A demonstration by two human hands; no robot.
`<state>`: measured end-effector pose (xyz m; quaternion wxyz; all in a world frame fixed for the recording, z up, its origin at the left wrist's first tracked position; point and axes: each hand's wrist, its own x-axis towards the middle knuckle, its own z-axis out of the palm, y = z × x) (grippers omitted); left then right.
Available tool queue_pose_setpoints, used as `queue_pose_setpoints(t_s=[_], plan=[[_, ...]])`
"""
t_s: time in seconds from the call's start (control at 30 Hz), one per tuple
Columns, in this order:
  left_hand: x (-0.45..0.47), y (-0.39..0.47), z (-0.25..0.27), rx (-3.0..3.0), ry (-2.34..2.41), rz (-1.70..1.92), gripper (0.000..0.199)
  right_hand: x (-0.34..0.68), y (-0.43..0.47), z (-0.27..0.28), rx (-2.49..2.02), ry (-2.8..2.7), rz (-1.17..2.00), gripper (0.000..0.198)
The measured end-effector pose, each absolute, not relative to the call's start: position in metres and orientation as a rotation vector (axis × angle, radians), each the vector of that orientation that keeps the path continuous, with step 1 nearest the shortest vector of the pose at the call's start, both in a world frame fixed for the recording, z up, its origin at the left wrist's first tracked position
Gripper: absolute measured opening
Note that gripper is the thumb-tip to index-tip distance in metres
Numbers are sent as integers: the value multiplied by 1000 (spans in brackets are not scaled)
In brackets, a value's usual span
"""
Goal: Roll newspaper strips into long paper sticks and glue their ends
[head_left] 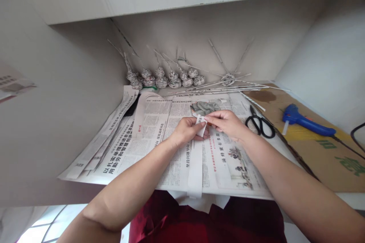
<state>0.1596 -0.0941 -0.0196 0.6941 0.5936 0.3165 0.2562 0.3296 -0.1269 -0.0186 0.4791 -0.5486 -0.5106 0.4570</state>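
The left hand [186,131] and right hand [228,122] both pinched a newsprint slip [202,132] between them, the right at its far right corner; its long axis ran roughly near-far. Beneath, a smooth, flat paper strip [195,171] reached the near edge. Coarsely coiled paper gourds [174,82] stood far left.

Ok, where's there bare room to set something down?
Two patches look free: newspaper between the paper strips and left hand, and cardboard nearside of the blue glue gun. Crowded: the back, with woven gourd shapes and paper sticks, and beside the right hand, with scissors.
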Motion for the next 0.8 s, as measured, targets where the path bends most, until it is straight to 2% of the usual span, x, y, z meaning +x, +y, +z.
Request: queue_pose_setpoints(t_s=[0.17,0.8], plan=[[160,-94,-20,1354,716,577,28,328,-126,-19,-1288,-1121,1227,33],[160,-94,-24,1371,714,587,31,316,-126,-19,-1341,-1007,1091,39]])
